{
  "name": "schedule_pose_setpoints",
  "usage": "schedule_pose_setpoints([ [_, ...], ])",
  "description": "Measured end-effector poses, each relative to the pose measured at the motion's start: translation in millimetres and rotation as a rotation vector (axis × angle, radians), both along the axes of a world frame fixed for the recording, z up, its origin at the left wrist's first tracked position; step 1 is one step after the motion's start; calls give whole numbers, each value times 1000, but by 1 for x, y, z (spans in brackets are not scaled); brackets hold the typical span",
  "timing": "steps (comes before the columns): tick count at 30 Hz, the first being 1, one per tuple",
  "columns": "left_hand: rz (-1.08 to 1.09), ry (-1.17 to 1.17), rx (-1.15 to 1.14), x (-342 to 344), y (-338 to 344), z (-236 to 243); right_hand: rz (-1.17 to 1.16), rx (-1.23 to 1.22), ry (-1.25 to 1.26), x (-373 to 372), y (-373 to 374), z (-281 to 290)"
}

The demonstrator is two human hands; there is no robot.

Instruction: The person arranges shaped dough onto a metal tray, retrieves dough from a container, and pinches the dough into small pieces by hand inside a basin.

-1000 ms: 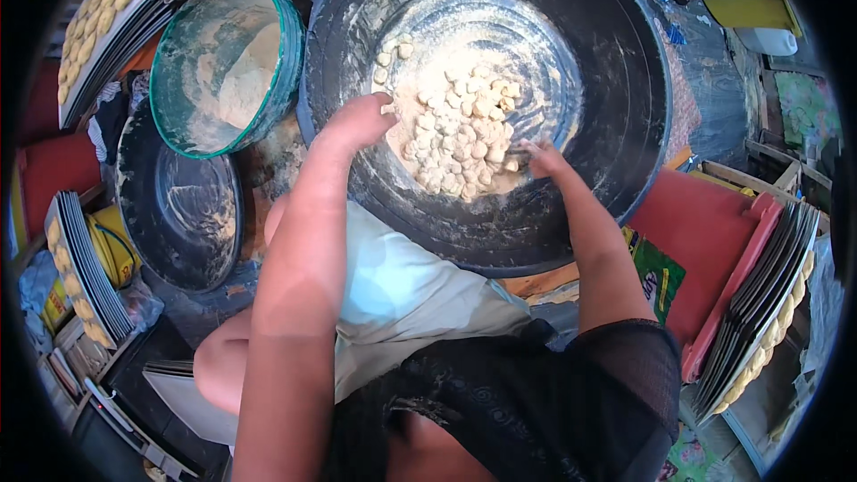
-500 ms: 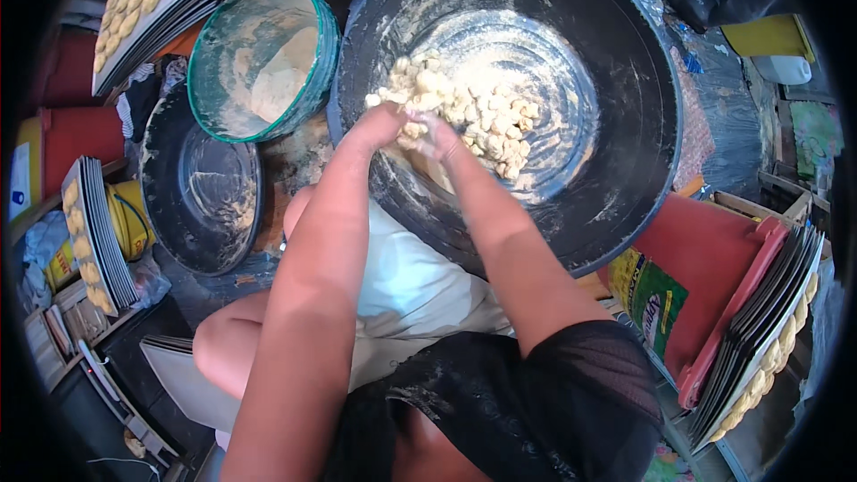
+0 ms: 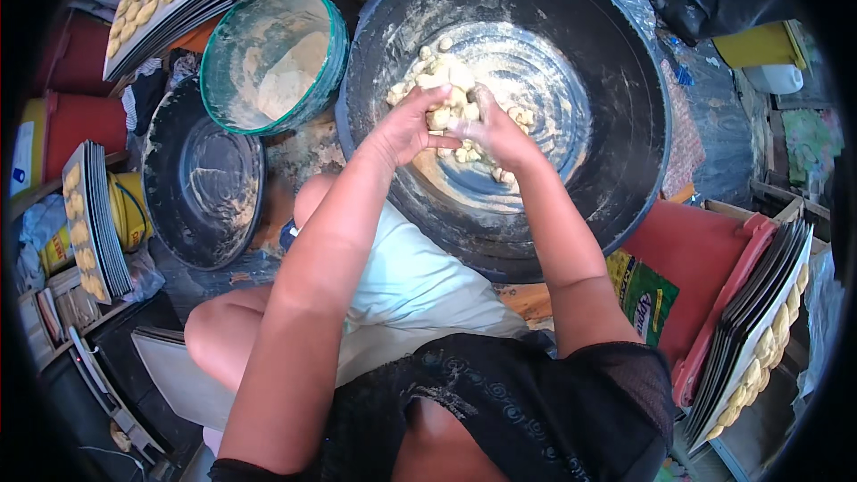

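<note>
Nearest the camera, the person is wearing a black top (image 3: 500,402) and pale shorts (image 3: 415,263), and both bare forearms are reaching forward over the lap. The left hand (image 3: 411,128) is curving around a cluster of pale dough lumps (image 3: 455,109) from the left side, grasping them with fingers partly spread. The right hand (image 3: 498,134) is closing on the same cluster from the opposite side, its fingers showing a whitish dusting. The two hands are working close together above the large black basin (image 3: 616,107), inside which more lumps are lying in a loose heap just beyond and beneath them, among scattered pale powder. To the right, a red bin (image 3: 701,259) is standing near the basin, with a green-and-yellow packet (image 3: 644,299) beside it and a stack of trays (image 3: 732,303) leaning outward, bearing shaped dough. To the left, a smaller black basin (image 3: 201,161) is resting near a green-rimmed tub (image 3: 336,45) that is holding powder. Farther off, a yellow pail (image 3: 129,210) is standing at left, and a white jug (image 3: 775,78) is sitting at upper right.
</note>
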State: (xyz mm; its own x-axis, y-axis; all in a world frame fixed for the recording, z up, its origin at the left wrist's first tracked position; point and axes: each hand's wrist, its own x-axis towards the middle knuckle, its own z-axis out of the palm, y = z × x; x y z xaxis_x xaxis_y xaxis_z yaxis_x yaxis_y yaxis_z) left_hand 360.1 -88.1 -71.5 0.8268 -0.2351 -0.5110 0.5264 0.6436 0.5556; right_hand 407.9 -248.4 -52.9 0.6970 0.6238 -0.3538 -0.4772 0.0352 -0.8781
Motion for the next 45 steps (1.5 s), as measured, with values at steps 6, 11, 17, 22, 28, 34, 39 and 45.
schedule_pose_setpoints([
  [6,160,-64,-104,-25,-10,15,-130,-92,-140,4,-19,1],
  [11,235,-96,-204,-39,-15,29,-106,64,-221,-16,-12,21],
  [17,142,-82,-54,-42,-7,28,-1,-368,-514,-15,-28,28],
  [22,114,-171,250,-41,-4,29,91,-293,-497,-22,-32,25],
  [28,114,-133,200,-43,-19,43,-53,-205,-900,-22,-17,18],
  [34,43,-199,62,-44,2,33,-98,-108,-297,-9,-36,19],
  [39,-29,-221,154,-47,-2,30,219,17,-591,-24,-22,22],
  [45,-11,-190,49,-47,3,34,-376,191,-235,-19,-24,12],
])
